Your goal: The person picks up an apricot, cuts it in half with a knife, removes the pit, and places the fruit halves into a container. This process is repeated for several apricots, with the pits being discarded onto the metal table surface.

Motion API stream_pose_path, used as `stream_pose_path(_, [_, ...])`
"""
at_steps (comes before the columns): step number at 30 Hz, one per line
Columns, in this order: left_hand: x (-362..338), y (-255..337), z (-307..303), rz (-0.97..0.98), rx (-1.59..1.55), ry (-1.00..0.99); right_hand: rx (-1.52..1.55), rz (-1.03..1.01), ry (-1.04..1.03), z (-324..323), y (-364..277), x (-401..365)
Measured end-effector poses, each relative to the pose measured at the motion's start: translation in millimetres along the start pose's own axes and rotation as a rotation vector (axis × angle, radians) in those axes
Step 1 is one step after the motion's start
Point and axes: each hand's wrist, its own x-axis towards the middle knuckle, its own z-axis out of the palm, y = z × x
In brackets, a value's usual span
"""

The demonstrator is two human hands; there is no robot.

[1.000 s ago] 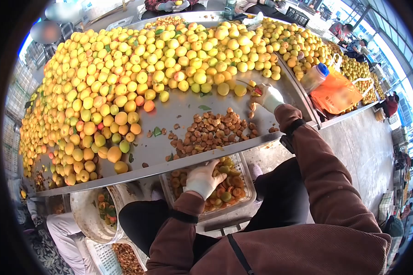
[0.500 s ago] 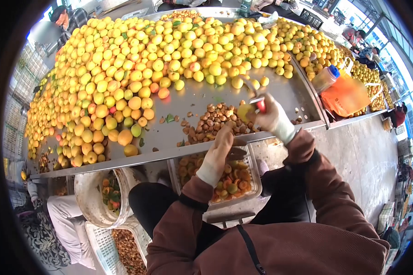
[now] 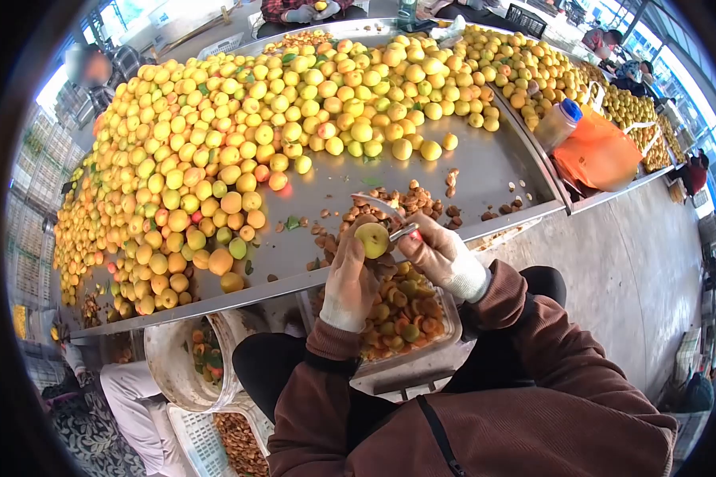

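Gloved, my left hand grips a yellow-green fruit above the front edge of the metal table. My right hand, also gloved, is closed around the red handle of a curved knife, whose blade arches over the fruit. Behind both hands lies a pile of brown pits. Below them, a crate of cut fruit is partly hidden by my hands. A large heap of yellow fruit covers much of the table.
At lower left stand a white bucket and a white basket holding brown pits. A blue-capped jar and an orange bag lie at right. Other people sit around the table; a co-worker's gloved hands hold fruit.
My right hand has moved down and left with the knife, close to my left hand. My left hand, empty before, now holds the fruit. The view has shifted slightly.
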Motion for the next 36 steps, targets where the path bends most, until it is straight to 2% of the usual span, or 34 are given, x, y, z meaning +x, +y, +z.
stream_pose_path(1, [1,-1,3,0.021,0.021,0.011,0.001,0.004,0.007,0,-2,-1])
stream_pose_path(4, [2,-1,4,0.02,0.099,-0.034,-0.01,0.297,-0.026,-4,-25,-1])
stream_pose_path(5, [3,-2,4,0.018,0.1,-0.034,-0.009,0.297,-0.025,-6,-23,-2])
stream_pose_path(8, [4,1,3,0.044,0.125,-0.045,-0.135,0.266,-0.071,-7,-10,-3])
stream_pose_path(10, [4,3,6,0.071,0.127,0.032,-0.35,0.122,-0.008,1,-3,-7])
stream_pose_path(13, [8,-3,-2,0.111,0.151,-0.008,-0.448,0.01,0.02,8,12,-13])
stream_pose_path(18, [9,-4,-1,0.167,0.226,-0.006,-0.487,0.054,0.028,12,9,-14])
stream_pose_path(20, [9,-4,-3,0.193,0.261,-0.006,-0.567,-0.03,0.072,15,13,-14])
stream_pose_path(22, [9,-5,-9,0.269,0.436,0.04,-0.589,-0.022,0.074,15,15,-14])
stream_pose_path(24, [7,0,-4,0.26,0.414,0.03,-0.611,-0.009,0.077,16,17,-14])
stream_pose_path(26, [6,4,1,0.249,0.388,0.021,-0.574,-0.085,0.035,17,20,-14])
stream_pose_path(29, [5,2,1,0.271,0.364,0.0,-0.601,-0.047,0.042,19,26,-14])
stream_pose_path(30, [7,-1,-4,0.273,0.406,0.019,-0.594,-0.008,0.043,21,24,-13])
stream_pose_path(32, [11,1,-6,0.28,0.453,0.031,-0.572,-0.055,0.071,22,26,-13])
stream_pose_path(34, [14,6,-7,0.365,0.772,0.03,-0.542,-0.094,0.1,24,27,-12])
stream_pose_path(36, [14,6,-5,0.323,0.674,0.081,-0.564,-0.054,0.077,26,22,-9])
